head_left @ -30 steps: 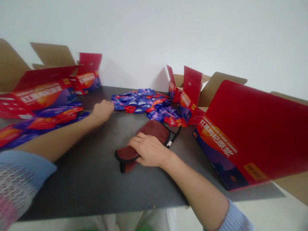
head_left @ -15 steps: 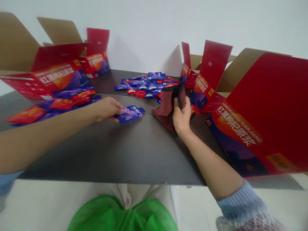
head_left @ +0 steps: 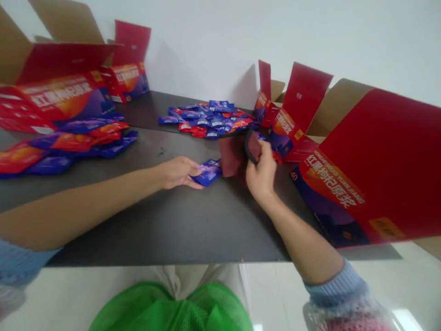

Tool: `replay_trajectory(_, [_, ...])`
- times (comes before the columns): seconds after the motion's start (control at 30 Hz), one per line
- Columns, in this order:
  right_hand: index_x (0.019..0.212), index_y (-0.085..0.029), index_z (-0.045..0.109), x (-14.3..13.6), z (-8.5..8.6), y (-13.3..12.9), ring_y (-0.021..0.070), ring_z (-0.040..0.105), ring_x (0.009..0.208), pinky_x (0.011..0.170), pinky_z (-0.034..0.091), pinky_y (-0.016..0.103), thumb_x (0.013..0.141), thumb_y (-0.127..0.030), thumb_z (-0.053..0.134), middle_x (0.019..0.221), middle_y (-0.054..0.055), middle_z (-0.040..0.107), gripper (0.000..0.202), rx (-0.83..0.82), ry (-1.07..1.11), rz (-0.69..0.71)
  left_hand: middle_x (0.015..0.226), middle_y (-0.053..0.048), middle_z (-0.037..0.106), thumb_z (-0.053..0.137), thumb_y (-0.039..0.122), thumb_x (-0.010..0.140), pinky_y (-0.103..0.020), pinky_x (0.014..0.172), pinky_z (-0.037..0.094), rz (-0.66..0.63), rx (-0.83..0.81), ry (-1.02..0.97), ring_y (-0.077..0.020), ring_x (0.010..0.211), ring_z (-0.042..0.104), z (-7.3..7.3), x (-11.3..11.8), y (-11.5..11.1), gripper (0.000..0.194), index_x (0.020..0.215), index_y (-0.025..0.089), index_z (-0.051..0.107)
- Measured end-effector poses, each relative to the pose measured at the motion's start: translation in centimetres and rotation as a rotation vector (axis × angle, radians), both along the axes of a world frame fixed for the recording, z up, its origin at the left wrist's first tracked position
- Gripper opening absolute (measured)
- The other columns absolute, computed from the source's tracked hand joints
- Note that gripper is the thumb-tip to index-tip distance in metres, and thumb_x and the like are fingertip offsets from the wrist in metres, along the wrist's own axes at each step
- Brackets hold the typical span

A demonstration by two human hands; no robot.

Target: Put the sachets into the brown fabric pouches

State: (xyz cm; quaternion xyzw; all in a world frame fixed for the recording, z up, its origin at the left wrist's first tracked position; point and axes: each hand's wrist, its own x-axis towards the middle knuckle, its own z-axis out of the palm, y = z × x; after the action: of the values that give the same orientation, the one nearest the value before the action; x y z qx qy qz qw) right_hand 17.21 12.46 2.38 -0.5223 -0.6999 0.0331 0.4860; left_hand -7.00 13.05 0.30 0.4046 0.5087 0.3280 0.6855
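Note:
My left hand (head_left: 179,173) pinches a blue-purple sachet (head_left: 209,172) above the table, with the fingers at its near end. The sachet's far end meets the left edge of a maroon cloth pouch (head_left: 233,157) with black trim; whether it is inside, I cannot tell. Fingers of my right hand (head_left: 261,174) are closed on the pouch by its dark-edged upper part. Behind the pouch lies a heap of blue and red sachets (head_left: 203,115). Left of my left hand, more sachets (head_left: 74,141) lie in an overlapping row.
Open red cartons (head_left: 65,96) stand at the left, with another carton (head_left: 131,78) behind. On the right are a large open carton (head_left: 372,165) and smaller ones (head_left: 284,126). A white wall rises behind the dark table (head_left: 172,230). Green mesh (head_left: 172,308) lies over my lap.
My left hand has carried the sachet rightward to the pouch's edge. The pouch has turned in my right hand, which stays nearly in place. The view has shifted slightly.

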Motion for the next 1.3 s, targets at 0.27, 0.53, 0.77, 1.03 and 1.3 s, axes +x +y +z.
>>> replay_trajectory(0.27, [0.131, -0.02, 0.046, 2.7, 3.7, -0.9, 0.0312, 0.051, 0.139, 0.121, 0.034, 0.052, 0.096, -0.028, 0.04, 0.134, 0.016, 0.05, 0.037, 0.603, 0.26, -0.352, 0.09, -0.011, 0.079, 0.071, -0.001, 0.083, -0.052, 0.097, 0.062, 0.017, -0.011, -0.054, -0.0255, 0.094, 0.076, 0.2, 0.1, 0.2, 0.013, 0.082, 0.009, 0.079])
replay_trajectory(0.53, [0.15, -0.005, 0.044, -5.1, -2.8, -2.5, 0.0309, 0.029, 0.157, 0.13, 0.01, 0.057, 0.072, -0.006, 0.047, 0.162, 0.02, 0.043, 0.079, -0.209, -0.62, 0.481, 0.093, -0.007, 0.082, 0.059, -0.001, 0.081, -0.04, 0.089, 0.064, 0.035, -0.031, -0.053, -0.0279, 0.1, 0.077, 0.3, 0.5, 0.5, 0.033, 0.099, 0.017, 0.08])
replay_trajectory(0.77, [0.155, -0.009, 0.041, -4.3, -2.9, -1.4, 0.032, 0.028, 0.157, 0.128, 0.019, 0.061, 0.071, -0.012, 0.054, 0.166, 0.021, 0.037, 0.084, -0.254, -0.545, 0.611, 0.087, -0.006, 0.081, 0.054, 0.003, 0.087, -0.037, 0.085, 0.064, 0.109, -0.044, -0.067, -0.0244, 0.093, 0.077, 1.1, 1.3, -0.2, 0.035, 0.109, 0.017, 0.077])
replay_trajectory(1.03, [0.137, -0.019, 0.062, -2.5, -1.7, -0.4, 0.0208, 0.052, 0.143, 0.125, 0.03, 0.053, 0.07, 0.003, 0.043, 0.145, 0.01, 0.065, 0.072, -0.24, -0.302, 0.991, 0.083, -0.006, 0.078, 0.055, 0.006, 0.087, -0.035, 0.085, 0.06, 0.021, -0.036, 0.043, -0.0265, 0.098, 0.076, 0.8, 0.2, 0.0, 0.027, 0.096, 0.016, 0.078])
replay_trajectory(1.3, [0.133, -0.022, 0.066, -1.9, -1.0, 0.5, 0.0152, 0.056, 0.14, 0.126, 0.031, 0.047, 0.069, 0.009, 0.04, 0.14, 0.003, 0.069, 0.075, -0.253, -0.465, 1.015, 0.088, -0.007, 0.079, 0.055, 0.008, 0.089, -0.035, 0.093, 0.057, -0.132, -0.028, 0.067, -0.0236, 0.097, 0.076, 0.5, -0.6, 0.6, 0.024, 0.089, 0.016, 0.078])
